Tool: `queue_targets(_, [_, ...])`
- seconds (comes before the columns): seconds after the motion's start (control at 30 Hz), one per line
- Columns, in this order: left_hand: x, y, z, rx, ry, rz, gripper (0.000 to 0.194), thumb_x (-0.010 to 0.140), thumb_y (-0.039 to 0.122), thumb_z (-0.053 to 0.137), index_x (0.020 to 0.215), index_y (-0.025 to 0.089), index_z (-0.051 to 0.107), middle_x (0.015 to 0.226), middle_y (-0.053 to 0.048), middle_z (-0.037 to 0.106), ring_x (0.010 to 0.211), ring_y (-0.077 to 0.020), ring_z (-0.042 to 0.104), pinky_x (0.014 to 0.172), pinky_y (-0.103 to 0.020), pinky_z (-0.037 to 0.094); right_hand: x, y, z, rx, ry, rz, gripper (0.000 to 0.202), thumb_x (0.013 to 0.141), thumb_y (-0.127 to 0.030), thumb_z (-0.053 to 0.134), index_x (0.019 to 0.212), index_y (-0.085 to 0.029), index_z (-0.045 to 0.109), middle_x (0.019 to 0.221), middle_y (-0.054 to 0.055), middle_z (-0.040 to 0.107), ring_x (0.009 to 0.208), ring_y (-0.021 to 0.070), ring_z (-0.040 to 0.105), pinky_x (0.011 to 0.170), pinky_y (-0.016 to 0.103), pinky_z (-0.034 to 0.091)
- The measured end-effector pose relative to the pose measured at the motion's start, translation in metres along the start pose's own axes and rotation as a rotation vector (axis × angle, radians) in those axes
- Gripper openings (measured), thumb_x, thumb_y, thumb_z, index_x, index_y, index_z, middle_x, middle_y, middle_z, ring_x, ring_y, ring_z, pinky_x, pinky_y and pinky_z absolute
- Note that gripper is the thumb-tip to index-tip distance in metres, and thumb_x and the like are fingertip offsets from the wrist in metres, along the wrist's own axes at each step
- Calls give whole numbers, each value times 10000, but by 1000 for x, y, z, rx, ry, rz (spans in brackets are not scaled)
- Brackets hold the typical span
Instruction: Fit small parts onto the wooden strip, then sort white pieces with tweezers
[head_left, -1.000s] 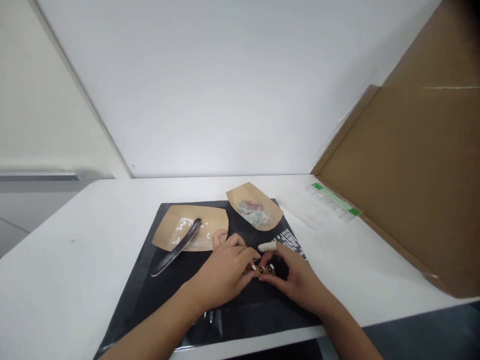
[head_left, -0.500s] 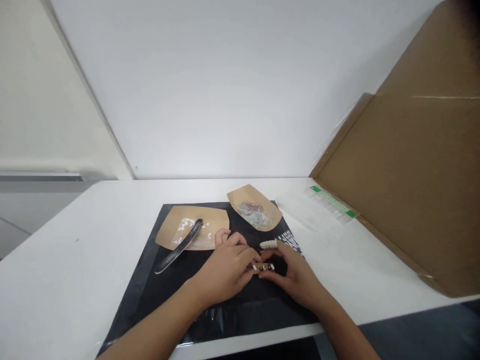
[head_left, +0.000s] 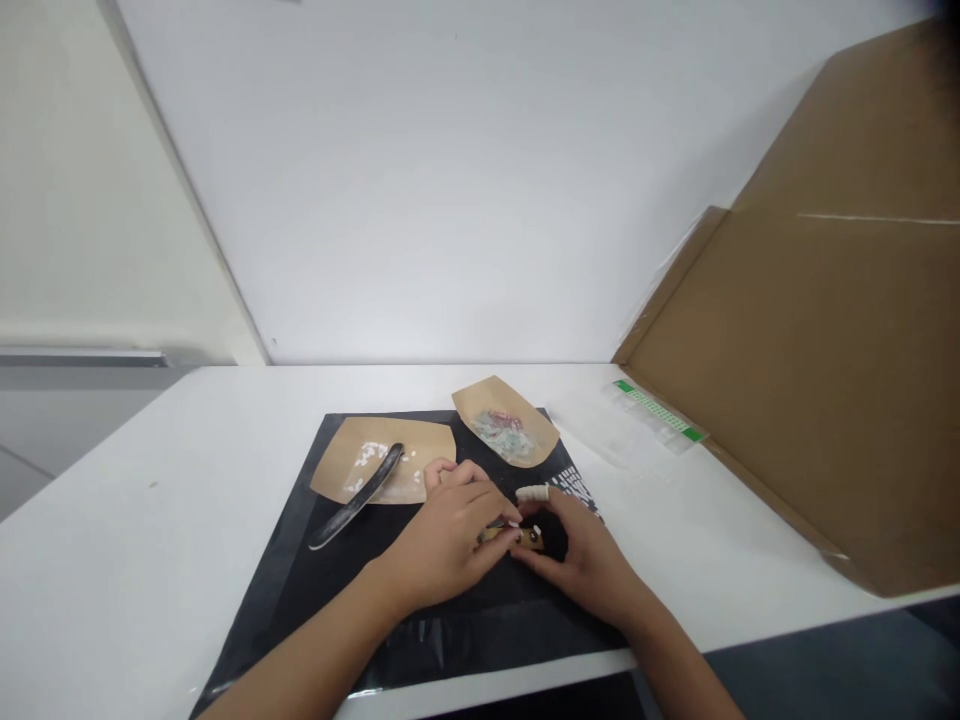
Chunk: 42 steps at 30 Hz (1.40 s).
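A small flat brown strip point(head_left: 531, 540) with dark round spots and white bits lies between my hands, over the black mat point(head_left: 457, 625). My left hand point(head_left: 454, 525) is closed on it, thumb and fingertips pinching and covering its left part. From the right, my right hand point(head_left: 581, 550) grips the strip's other end between thumb and a finger. A white ribbed finger cover point(head_left: 533, 493) sits on one raised finger of this hand. What the left fingertips press is partly hidden.
A brown paper tray point(head_left: 341, 455) holds white bits, with a dark curved stick point(head_left: 360, 500) across it. Another tray point(head_left: 466, 400) holds crumpled clear and reddish scraps. White pieces point(head_left: 574, 483) lie at the mat's right edge. A green-edged clear bag point(head_left: 660, 408) lies beside a large cardboard box point(head_left: 810, 400).
My left fingers have moved right over the strip and now cover more of it and its white bits. My right hand keeps its grip. The view has shifted slightly.
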<state>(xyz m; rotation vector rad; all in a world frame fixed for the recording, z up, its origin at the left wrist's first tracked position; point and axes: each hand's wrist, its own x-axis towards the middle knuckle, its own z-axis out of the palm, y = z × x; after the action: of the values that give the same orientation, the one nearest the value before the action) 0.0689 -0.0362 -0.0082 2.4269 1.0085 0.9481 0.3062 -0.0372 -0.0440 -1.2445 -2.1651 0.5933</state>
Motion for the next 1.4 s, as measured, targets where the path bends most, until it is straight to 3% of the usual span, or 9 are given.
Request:
queue_targets(0.2, [5, 4, -3, -137, 223, -80, 65, 967, 289, 691, 958, 249, 741, 941, -9, 778, 912, -204, 657, 934, -420, 387, -6, 0, 5, -88, 109, -127, 679, 839, -289, 739, 1432, -252, 412, 1260, 120, 620, 1171, 315, 604, 1027, 509, 498])
queue_targets(0.33, [6, 6, -6, -271, 322, -93, 45, 938, 280, 730, 936, 245, 757, 908, -12, 781, 836, -188, 673, 844, -380, 456, -5, -12, -4, 0, 183, -149, 557, 935, -278, 630, 1432, -267, 380, 1188, 99, 624, 1126, 290, 617, 1012, 481, 503])
queue_targets(0.47, [6, 4, -7, -311, 409, -8, 47, 950, 260, 716, 939, 243, 758, 913, -28, 785, 864, -197, 696, 864, -396, 490, 16, -38, -24, -36, 29, -252, 384, 1008, -294, 526, 1382, -249, 450, 1195, 104, 638, 1109, 280, 617, 986, 443, 498])
queue_targets(0.57, [6, 0, -8, -314, 490, 8, 50, 949, 260, 719, 950, 241, 765, 913, -43, 785, 866, -206, 705, 854, -403, 514, 41, -51, -35, -191, -112, -390, 131, 1029, -318, 520, 1103, -220, 564, 1055, 99, 665, 967, 264, 613, 887, 415, 497])
queue_targets(0.7, [8, -6, -11, -342, 569, 11, 69, 918, 188, 750, 953, 246, 765, 896, -22, 780, 853, -190, 702, 825, -372, 526, 67, -51, -40, -145, -182, -471, 235, 1088, -351, 378, 1045, -208, 561, 996, 99, 666, 911, 241, 589, 857, 397, 483])
queue_targets(0.8, [9, -10, -12, -344, 552, 13, 126, 905, 144, 756, 975, 248, 765, 899, -13, 773, 833, -176, 690, 791, -352, 521, 77, -44, -38, -107, -194, -464, 252, 1096, -388, 374, 1116, -215, 556, 1036, 99, 665, 929, 235, 582, 874, 396, 472])
queue_targets(0.97, [9, -15, -11, -306, 520, 33, 154, 905, 113, 746, 984, 245, 759, 906, -16, 771, 818, -174, 678, 780, -355, 506, 82, -31, -24, -65, -210, -477, 372, 1119, -403, 270, 902, -220, 509, 877, 55, 602, 799, 198, 521, 765, 351, 442])
queue_targets(1.27, [8, -19, -7, -285, 339, -19, 213, 914, 155, 750, 1104, 252, 736, 981, -39, 763, 885, -188, 678, 790, -350, 527, 73, -10, -13, -80, -215, -403, 327, 1115, -342, 274, 858, -230, 442, 773, 0, 551, 657, 155, 466, 631, 303, 330])
queue_targets(1.4, [8, -19, -6, -292, 328, -26, 215, 930, 122, 715, 1109, 241, 724, 970, -39, 769, 864, -182, 682, 786, -350, 529, 71, -6, -10, -43, -215, -391, 277, 1096, -299, 302, 851, -231, 413, 773, -7, 537, 655, 149, 460, 620, 297, 299])
